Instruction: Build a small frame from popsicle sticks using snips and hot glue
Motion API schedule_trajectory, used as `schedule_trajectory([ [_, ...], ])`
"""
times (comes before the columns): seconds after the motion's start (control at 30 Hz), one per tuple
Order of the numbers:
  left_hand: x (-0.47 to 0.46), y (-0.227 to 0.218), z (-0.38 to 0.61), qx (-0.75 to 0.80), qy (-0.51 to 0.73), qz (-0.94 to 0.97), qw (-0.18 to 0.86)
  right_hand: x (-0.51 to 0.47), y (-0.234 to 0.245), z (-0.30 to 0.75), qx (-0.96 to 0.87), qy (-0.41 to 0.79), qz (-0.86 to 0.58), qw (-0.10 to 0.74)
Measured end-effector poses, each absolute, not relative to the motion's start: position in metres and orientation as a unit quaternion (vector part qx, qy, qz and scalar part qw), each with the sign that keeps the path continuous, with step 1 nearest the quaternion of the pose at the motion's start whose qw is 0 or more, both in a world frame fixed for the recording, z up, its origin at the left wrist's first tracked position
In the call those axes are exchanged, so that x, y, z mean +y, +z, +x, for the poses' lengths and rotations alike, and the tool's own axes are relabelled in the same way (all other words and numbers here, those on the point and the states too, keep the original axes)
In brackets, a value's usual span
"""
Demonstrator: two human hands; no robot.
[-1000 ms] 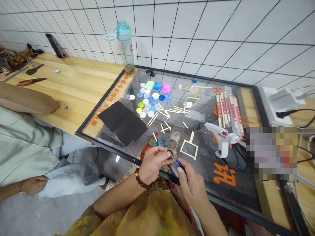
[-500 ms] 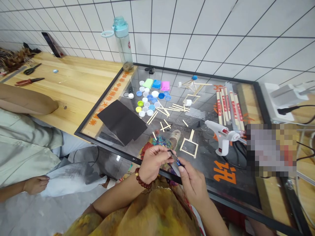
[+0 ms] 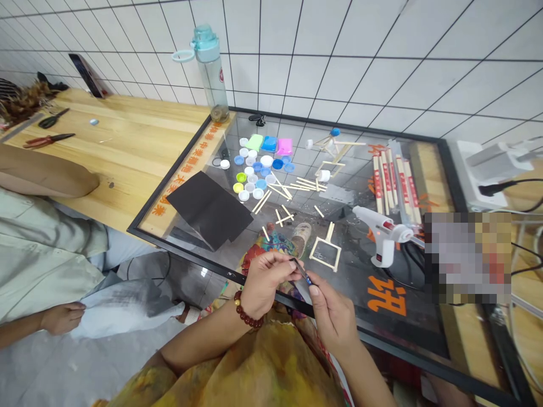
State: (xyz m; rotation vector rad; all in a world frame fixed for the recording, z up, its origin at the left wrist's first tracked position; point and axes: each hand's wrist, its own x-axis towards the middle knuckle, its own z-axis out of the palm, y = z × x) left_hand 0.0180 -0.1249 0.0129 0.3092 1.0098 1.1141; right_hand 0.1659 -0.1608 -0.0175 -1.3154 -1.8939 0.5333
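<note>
My right hand (image 3: 334, 310) is closed on a slim tool with a blue handle and a metal front part (image 3: 306, 276), perhaps a small knife. It points up and left toward my left hand (image 3: 268, 278). That hand is pinched around a small dark piece (image 3: 293, 261) at the tool's tip; its exact kind is too small to tell. Both hands are close together over the near edge of the glass-topped table (image 3: 229, 273). Just beyond them lies a square frame of thin wooden sticks (image 3: 326, 254) with a short handle.
Cut sticks (image 3: 311, 185), bottle caps (image 3: 266, 161) and black sheets (image 3: 211, 210) lie on the glass. A white glue gun (image 3: 384, 234) and wrapped stick bundles (image 3: 384, 181) are at right. A water bottle (image 3: 212, 79) stands behind. At left sits another person (image 3: 46, 243).
The tool in my right hand has turned slightly, so less of its blue side shows. My hands stay in nearly the same place, and the view has shifted slightly.
</note>
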Motion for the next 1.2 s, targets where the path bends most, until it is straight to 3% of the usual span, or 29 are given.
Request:
schedule_trajectory([
  [0.6, -0.1236, 0.0082, 0.0236, 0.441, 0.519, 0.127, 0.721, -0.1628, -0.0177, 0.1682, -0.720, 0.234, -0.533, 0.378],
  [1.2, -0.1215, 0.0132, 0.0220, 0.464, 0.492, 0.136, 0.724, -0.1653, -0.0221, 0.1665, -0.734, 0.180, -0.530, 0.385],
])
